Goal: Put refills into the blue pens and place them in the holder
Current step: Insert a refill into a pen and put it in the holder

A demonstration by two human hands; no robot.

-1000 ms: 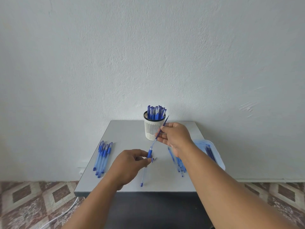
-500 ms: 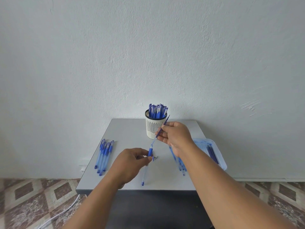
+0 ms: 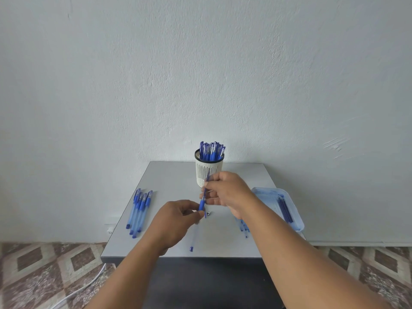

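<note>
My left hand pinches the translucent blue plastic pen barrel at its grip; my right hand, at one o'clock, pinches the thin refill. Both feel light; the refill seems bendy, so I'd hold low.

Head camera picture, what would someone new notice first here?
Two hands meet mid-table: the left hand grips a blue pen barrel while the right hand feeds a refill into it. Behind them stands a white holder packed with blue pens, and a tray of refills sits at right.
</note>
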